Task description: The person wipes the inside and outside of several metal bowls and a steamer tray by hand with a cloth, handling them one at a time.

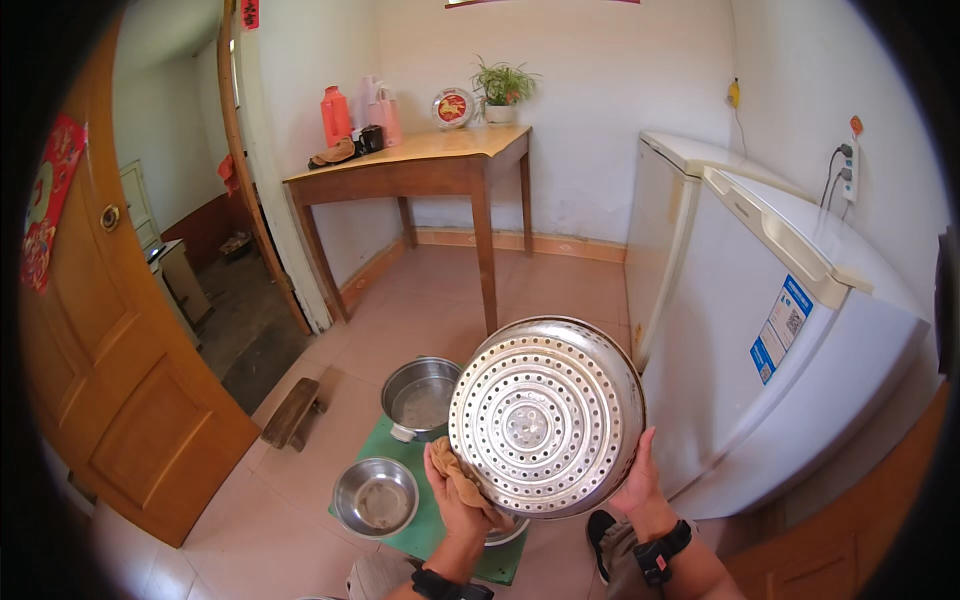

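Note:
A round metal steamer tray with rings of holes (546, 420) is held up before me, its perforated face towards the camera. At its lower left, my left hand (459, 499) presses a brown cloth (463, 480) against the rim. My right hand (641, 480) grips the rim at the lower right. Behind the tray, partly covered by it, a metal pot with a side handle (421, 397) stands on a green mat (416, 544). Left of my left hand is a stainless steel basin (375, 498). Another metal vessel (506, 532) shows partly beneath the tray.
A low wooden stool (291, 414) stands on the tiled floor at the left, near an open wooden door (142, 352). Further back is a wooden table (420, 176) bearing flasks and a potted plant (501, 90). Two white chest freezers (735, 315) line the right wall.

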Demonstrator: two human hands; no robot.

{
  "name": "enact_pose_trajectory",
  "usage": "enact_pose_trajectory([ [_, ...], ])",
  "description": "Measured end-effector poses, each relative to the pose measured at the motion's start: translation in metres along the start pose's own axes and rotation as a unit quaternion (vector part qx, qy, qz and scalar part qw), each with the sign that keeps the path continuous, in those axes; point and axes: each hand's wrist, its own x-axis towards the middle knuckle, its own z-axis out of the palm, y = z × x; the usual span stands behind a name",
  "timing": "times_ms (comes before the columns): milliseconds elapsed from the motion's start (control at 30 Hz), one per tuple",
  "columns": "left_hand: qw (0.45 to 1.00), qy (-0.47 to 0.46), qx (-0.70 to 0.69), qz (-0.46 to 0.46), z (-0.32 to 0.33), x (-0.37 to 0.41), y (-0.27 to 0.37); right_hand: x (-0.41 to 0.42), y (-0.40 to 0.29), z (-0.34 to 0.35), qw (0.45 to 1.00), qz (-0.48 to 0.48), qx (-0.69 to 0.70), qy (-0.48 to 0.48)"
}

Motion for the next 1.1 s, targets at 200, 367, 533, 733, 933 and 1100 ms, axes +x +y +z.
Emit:
enact_pose_trajectory([
  [200, 0.999, -0.025, 0.019, -0.03, 0.022, -0.039, -0.002, 0.009, 0.009, 0.01, 0.997, -0.055, 0.041, 0.038],
  [367, 0.933, -0.213, 0.24, 0.165, 0.041, -0.058, 0.014, 0.013, 0.023, 0.012, 0.993, -0.07, 0.053, 0.075],
  [533, 0.825, -0.305, 0.318, 0.355, 0.049, -0.051, 0.021, 0.0, 0.039, 0.01, 0.992, -0.041, -0.093, 0.081],
  [733, 0.876, -0.219, 0.363, 0.23, 0.051, -0.012, 0.057, -0.011, 0.068, 0.0, 0.977, 0.009, -0.21, 0.027],
  [933, 0.916, -0.085, 0.352, 0.172, 0.02, 0.039, 0.041, -0.02, 0.056, -0.003, 0.988, 0.061, -0.135, 0.05],
  [1100, 0.927, -0.015, 0.346, 0.144, 0.001, 0.053, 0.038, -0.013, 0.03, -0.014, 0.998, 0.021, -0.044, -0.028],
])
